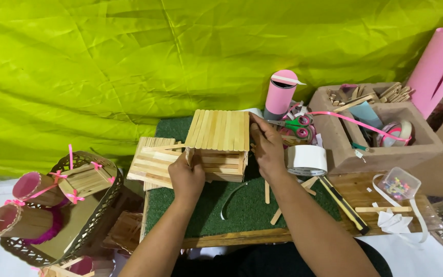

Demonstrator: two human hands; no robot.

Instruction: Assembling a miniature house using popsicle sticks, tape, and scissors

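My left hand (186,176) and right hand (267,146) pinching the stick house (220,146) between them, its roof just above my fingers, green mat (242,205) beneath.

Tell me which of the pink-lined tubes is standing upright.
The pink tube behind the stick house, beside the scissors. It stands on end with a white strip across its top; the two tubes in the woven basket at left lie tilted on their sides.

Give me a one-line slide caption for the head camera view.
Left hand and right hand hold a small craft-stick house on a green mat.
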